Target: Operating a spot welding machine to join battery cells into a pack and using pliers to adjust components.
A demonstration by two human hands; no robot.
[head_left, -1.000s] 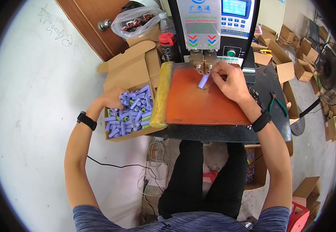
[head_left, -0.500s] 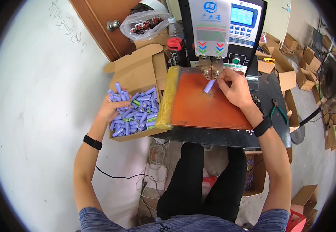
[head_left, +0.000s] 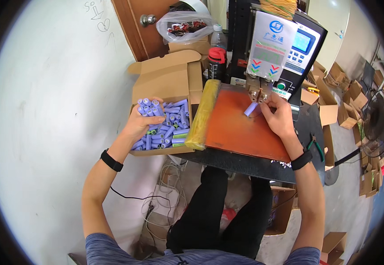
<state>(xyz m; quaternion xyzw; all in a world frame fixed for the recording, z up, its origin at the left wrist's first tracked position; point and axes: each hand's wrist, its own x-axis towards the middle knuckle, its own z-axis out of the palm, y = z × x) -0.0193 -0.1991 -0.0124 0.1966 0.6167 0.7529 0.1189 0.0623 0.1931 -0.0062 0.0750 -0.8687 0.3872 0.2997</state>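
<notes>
Fingers of right hand (head_left: 280, 118) pinch purple cell (head_left: 250, 109) | axis tilted, upper end toward welder tips (head_left: 260, 94) | left hand (head_left: 140, 123) grips cells (a bunch)

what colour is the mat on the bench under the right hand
Orange-red mat, seen in the head view.

- Pale white plastered wall (head_left: 46, 110) fills the left; faint pencil scribbles near its far top.
- Brown wooden door (head_left: 134, 31) with round metal knob (head_left: 148, 20), far centre-left.
- Grey concrete floor (head_left: 351, 185) on the right, strewn with small brown cardboard boxes (head_left: 346, 115).
- Black standing fan (head_left: 375, 128) at far right.
- Even, bright light; soft shadows.
</notes>
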